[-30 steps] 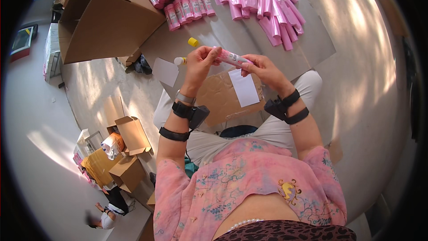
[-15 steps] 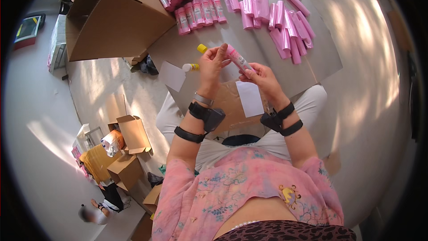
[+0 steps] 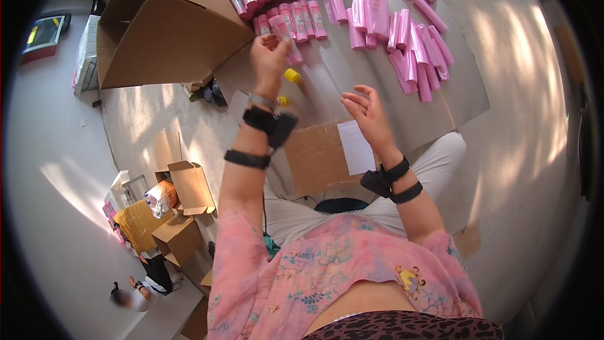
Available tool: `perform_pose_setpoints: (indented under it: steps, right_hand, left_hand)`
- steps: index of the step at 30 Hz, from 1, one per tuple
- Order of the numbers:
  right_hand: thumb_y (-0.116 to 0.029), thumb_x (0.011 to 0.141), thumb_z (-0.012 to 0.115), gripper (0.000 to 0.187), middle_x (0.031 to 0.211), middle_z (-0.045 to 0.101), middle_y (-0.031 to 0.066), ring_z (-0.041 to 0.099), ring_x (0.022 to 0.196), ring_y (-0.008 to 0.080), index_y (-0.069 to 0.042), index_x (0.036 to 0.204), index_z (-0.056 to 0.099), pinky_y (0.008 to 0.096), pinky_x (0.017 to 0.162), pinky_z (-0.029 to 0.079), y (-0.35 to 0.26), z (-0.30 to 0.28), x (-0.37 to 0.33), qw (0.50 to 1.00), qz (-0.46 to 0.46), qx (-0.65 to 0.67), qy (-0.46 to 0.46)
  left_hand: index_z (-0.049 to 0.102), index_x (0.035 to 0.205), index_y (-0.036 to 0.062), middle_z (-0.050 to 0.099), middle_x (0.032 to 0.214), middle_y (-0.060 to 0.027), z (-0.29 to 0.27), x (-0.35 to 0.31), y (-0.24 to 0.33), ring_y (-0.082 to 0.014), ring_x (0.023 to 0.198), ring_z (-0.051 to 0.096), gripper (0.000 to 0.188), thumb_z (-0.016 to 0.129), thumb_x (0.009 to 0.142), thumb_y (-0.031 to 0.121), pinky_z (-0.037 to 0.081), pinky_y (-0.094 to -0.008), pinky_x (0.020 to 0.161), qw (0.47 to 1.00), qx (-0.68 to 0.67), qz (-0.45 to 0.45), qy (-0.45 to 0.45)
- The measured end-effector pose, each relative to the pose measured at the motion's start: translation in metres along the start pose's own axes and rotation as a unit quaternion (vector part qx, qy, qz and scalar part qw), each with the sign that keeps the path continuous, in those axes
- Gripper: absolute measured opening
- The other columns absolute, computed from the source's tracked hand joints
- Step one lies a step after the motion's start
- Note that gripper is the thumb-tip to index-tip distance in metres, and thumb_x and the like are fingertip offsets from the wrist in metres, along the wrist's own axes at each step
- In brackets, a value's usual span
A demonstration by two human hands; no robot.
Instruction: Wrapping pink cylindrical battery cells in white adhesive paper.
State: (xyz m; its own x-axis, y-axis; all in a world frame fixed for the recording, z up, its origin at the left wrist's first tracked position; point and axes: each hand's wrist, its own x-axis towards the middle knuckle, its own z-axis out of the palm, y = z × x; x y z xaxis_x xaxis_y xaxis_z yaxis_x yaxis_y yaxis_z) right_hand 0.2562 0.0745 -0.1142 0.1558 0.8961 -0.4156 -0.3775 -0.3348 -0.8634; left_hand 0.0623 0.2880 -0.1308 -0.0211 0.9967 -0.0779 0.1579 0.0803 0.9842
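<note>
My left hand [image 3: 270, 60] is closed on a pink plastic roll [image 3: 293, 53] with a printed label, held tilted beside the row of labelled pink rolls [image 3: 301, 20] at the far side of the work board [image 3: 327, 82]. My right hand [image 3: 368, 116] holds nothing; its fingers are apart above the board, near a white paper sheet [image 3: 357, 148] on a brown cardboard piece [image 3: 313, 160]. A small yellow cylinder [image 3: 291, 75] lies just below my left hand. Another small yellow item [image 3: 282, 101] shows partly behind my left wrist.
Plain pink rolls [image 3: 412, 47] lie in a loose pile at the far right of the board. A large open carton [image 3: 176, 31] stands at the far left. Smaller cartons [image 3: 192, 186] and another person [image 3: 148, 289] are on the left, apart from me.
My left hand has carried the labelled roll away from me and to the left, to the row. My right hand has let go of the roll and opened.
</note>
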Motion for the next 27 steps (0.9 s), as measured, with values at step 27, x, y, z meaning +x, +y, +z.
perform_pose_setpoints:
  steps: [27]
  right_hand:
    - [-0.004,0.102,0.06,0.037,0.129,0.063,0.0161,0.063,0.122,0.0226,0.001,0.137,0.049,0.0334,0.106,0.05,0.018,-0.055,-0.012,0.997,-0.009,-0.062,0.049]
  left_hand:
    - [0.061,0.107,-0.0051,0.072,0.1,-0.029,0.193,0.064,-0.003,-0.0444,0.098,0.072,0.042,0.074,0.082,0.027,0.057,-0.0491,0.09,0.901,0.424,0.086,0.016]
